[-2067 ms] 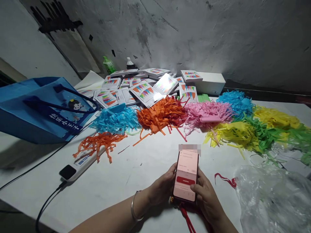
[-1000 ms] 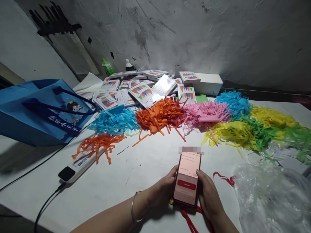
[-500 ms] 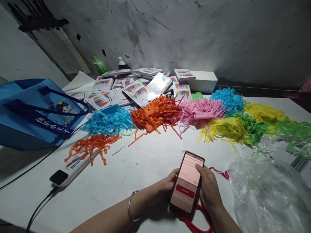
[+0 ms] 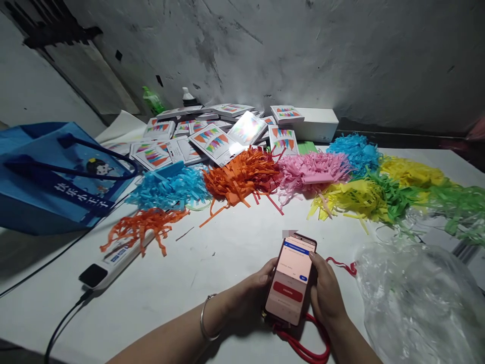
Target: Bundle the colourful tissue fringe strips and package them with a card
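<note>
— So what's on the counter (image 4: 212, 263)?
— White top, rough grey wall (image 4: 303, 55) behind. Shredded paper heaps (image 4: 242, 177) run across it, cards (image 4: 212, 139) piled at the back, blue bag (image 4: 56, 172) left, clear plastic (image 4: 417, 303) right
— And the phone (image 4: 290, 280)?
— Just above the near edge, red cord (image 4: 306, 349) beneath. Left hand (image 4: 252, 296) and right hand (image 4: 326, 293) each have a grip clasped on its sides
</note>
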